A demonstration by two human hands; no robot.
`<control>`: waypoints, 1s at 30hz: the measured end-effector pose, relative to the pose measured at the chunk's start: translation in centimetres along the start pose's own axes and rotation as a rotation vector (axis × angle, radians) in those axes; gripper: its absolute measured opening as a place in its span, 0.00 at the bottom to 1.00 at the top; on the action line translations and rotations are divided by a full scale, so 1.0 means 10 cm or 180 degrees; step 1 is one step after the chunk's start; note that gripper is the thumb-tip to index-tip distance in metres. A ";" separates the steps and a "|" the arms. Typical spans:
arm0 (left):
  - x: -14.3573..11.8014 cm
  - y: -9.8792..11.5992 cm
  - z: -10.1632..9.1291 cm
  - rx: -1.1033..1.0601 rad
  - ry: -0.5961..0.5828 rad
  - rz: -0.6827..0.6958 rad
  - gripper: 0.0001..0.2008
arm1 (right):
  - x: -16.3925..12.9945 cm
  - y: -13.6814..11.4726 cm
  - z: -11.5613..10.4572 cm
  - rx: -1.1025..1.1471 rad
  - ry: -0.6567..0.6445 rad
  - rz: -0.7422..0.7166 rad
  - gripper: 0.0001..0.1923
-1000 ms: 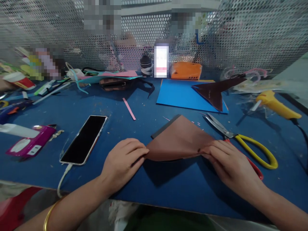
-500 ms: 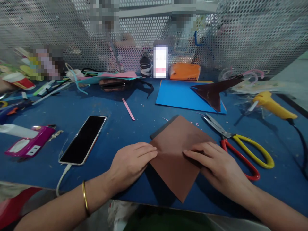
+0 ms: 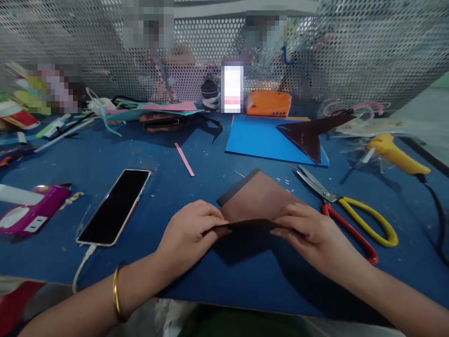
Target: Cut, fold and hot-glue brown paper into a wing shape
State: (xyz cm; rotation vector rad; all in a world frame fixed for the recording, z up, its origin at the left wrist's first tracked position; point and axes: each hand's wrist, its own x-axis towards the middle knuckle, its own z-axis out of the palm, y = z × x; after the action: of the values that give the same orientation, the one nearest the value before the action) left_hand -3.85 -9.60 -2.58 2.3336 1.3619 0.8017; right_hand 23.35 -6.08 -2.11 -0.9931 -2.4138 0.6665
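my left hand (image 3: pixel 187 234) pinches the near left edge of the brown paper (image 3: pixel 257 201), fingers closed on it. my right hand (image 3: pixel 310 234) pinches the near right edge of the same sheet, fingers closed on it too. the paper sits in the middle of the blue table (image 3: pixel 175 187), close to the near edge. its front part is lifted off the surface between my hands and shows as a thin dark line; its far corner points away from me and lies on the table. a shadow falls on the table below the lifted edge.

a gold bangle (image 3: pixel 117 292) sits on my left wrist. a phone (image 3: pixel 114 207) lies face up, screen dark, left of my left hand and apart from it, with a white cable (image 3: pixel 80 269) running from its near end. scissors (image 3: pixel 345 210) with one red and one yellow handle lie just right of the paper, blades pointing away and left; the red handle is near my right hand. a blue sheet (image 3: pixel 263 138) lies further back, with a dark brown cut-out (image 3: pixel 310 133) resting on its right part. a yellow glue gun (image 3: pixel 396 154) lies at far right. a pink strip (image 3: pixel 184 159) lies beyond the phone. a magenta box (image 3: pixel 31 215) lies at far left.
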 end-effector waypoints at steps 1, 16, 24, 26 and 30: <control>0.00 0.00 -0.01 -0.0080 0.0058 -0.0167 0.06 | 0.00 0.01 -0.01 0.0022 0.0033 0.0079 0.10; -0.36 0.01 -0.19 0.0056 0.0558 -0.1072 0.11 | -0.04 0.16 0.03 -0.0316 0.0225 0.0244 0.16; -0.40 0.09 -0.10 0.0465 0.0946 -0.0367 0.05 | -0.03 0.10 -0.02 -0.0291 0.0049 0.0047 0.11; -0.42 0.10 -0.10 0.0478 0.0955 -0.0383 0.04 | 0.01 0.09 -0.03 -0.0350 0.0064 -0.0011 0.13; -0.44 0.12 -0.11 0.0508 0.0847 -0.0392 0.05 | 0.09 0.03 -0.06 -0.0498 -0.0016 -0.0108 0.15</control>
State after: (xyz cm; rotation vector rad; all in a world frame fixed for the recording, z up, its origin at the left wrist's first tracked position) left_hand -5.43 -14.07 -2.40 2.2937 1.7198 1.0290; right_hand 23.27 -5.02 -1.58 -1.0098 -2.5124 0.4747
